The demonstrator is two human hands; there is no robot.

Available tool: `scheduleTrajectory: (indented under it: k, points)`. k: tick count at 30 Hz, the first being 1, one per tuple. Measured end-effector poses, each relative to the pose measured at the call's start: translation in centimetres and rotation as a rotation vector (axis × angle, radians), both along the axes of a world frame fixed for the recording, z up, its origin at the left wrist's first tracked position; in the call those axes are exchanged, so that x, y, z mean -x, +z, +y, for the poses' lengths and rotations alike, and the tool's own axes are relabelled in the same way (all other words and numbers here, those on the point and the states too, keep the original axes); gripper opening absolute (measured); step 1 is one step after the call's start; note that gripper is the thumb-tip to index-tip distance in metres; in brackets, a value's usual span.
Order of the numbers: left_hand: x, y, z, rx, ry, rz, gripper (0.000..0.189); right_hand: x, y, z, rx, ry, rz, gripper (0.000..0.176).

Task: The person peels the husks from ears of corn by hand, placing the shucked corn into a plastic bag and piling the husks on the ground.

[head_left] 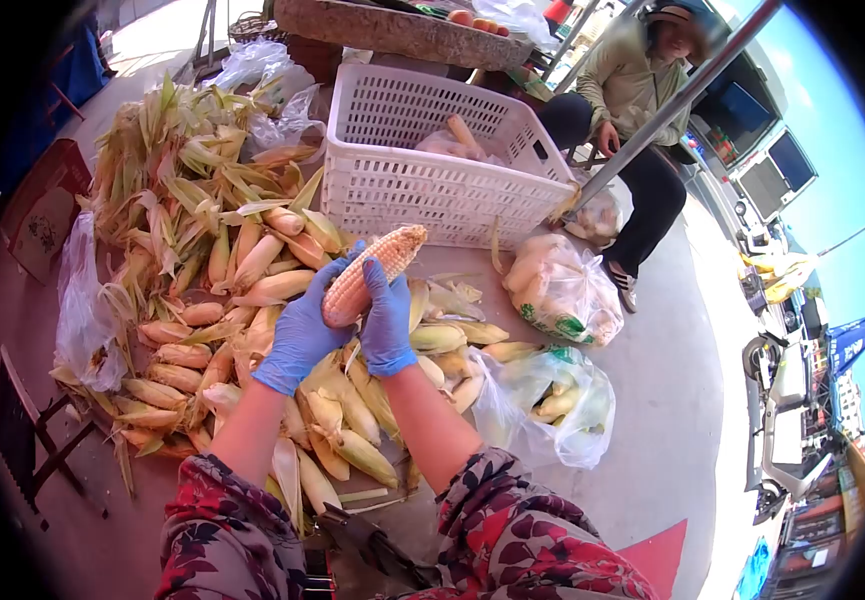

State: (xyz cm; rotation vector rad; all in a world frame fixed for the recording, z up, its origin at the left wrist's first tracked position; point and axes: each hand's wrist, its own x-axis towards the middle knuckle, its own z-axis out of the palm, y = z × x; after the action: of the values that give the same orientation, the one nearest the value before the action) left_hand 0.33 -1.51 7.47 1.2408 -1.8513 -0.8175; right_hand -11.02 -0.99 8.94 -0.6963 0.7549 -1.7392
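Observation:
A husked ear of corn (372, 275) with pale pinkish kernels is held up in front of me, its tip pointing to the upper right. My left hand (304, 330), in a blue glove, is closed around its lower left side. On the other side my right hand (386, 325), also gloved in blue, grips it with the thumb up along the kernels. Below and around both hands lies a pile of corn ears (282, 285), many partly wrapped in pale husk. Loose husks (177, 170) are heaped at the upper left.
A white plastic crate (442, 195) holding a bag stands beyond my hands. Filled plastic bags (564, 290) and an open bag of corn (587, 420) lie to the right. A person (642, 90) sits behind a metal pole (672, 110). A folding stool (37, 440) is at left.

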Motion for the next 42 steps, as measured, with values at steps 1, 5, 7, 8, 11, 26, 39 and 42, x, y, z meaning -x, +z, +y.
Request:
scheduleTrajectory:
  k: [1,5,7,8,11,26,39,42]
  points:
    - [0.4,-1.1,-0.5,0.057,0.01,0.016,0.087,0.4,-0.7,-0.2,0.005,0.036,0.044,0.051]
    - [2.0,-3.1,-1.6,-0.043,0.108,0.018,0.077,0.7,0.1,-0.3,0.069,-0.018,0.051,0.061]
    - [2.3,-5.2,-3.3,-0.002,-0.045,0.0,0.058,1.4,0.4,-0.3,0.066,-0.021,0.019,0.061]
    - [2.7,-5.4,-3.2,-0.021,-0.04,0.021,0.051,1.6,0.6,-0.4,0.059,-0.02,0.008,0.063]
    - [2.8,-3.0,-2.1,-0.004,0.031,0.024,0.039,1.6,1.9,-0.1,0.022,-0.021,-0.1,0.062]
    - [-2.0,0.3,0.1,0.435,-0.49,-0.46,0.016,4.8,-1.6,-0.8,-0.563,0.521,-0.243,0.039]
    - [-17.4,0.5,-7.7,-0.388,0.377,1.06,0.032,4.9,-3.9,2.9,-0.832,0.997,0.162,0.059]
    - [-25.8,-2.4,-9.4,-0.491,0.627,1.357,0.04,4.2,-4.0,4.8,-0.938,1.137,0.369,0.047]
